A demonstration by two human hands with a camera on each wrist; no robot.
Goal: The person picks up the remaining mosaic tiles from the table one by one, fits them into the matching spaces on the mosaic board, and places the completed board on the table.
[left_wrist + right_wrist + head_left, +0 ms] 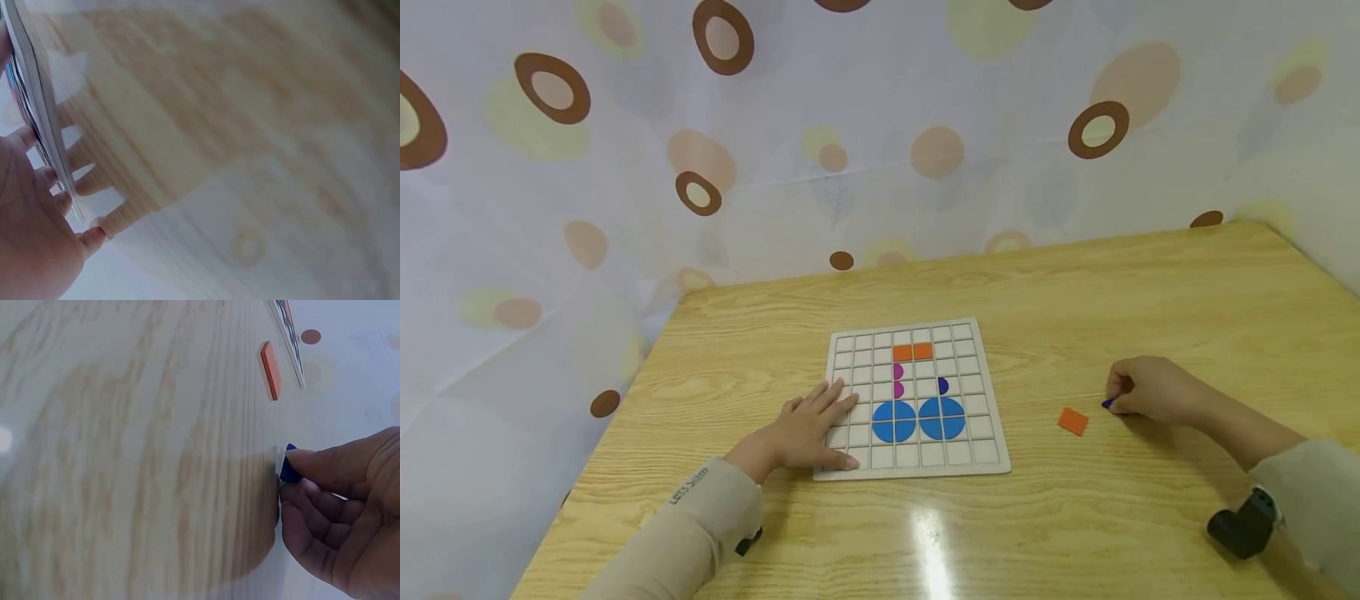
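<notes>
A white grid board (pixel 861 457) lies on the table with flat coloured pieces in its squares. Two orange squares (pixel 913 352) sit near its top, two magenta half-circles (pixel 898 381) below them, then a dark blue half-circle (pixel 943 386) and two blue circles (pixel 918 419) made of quarter pieces. My left hand (pixel 808 429) rests with spread fingers on the board's left edge. Off to the right, my right hand (pixel 1157 392) pinches a small dark blue piece (pixel 290 469) between thumb and fingers, close to the tabletop. Its full outline is partly hidden by the fingers.
A loose orange square piece (pixel 1072 421) lies on the wooden table (pixel 1037 517) between the board and my right hand. Behind the table hangs a white cloth (pixel 880 200) with brown and pastel spots. A black device (pixel 1243 525) is at the right wrist.
</notes>
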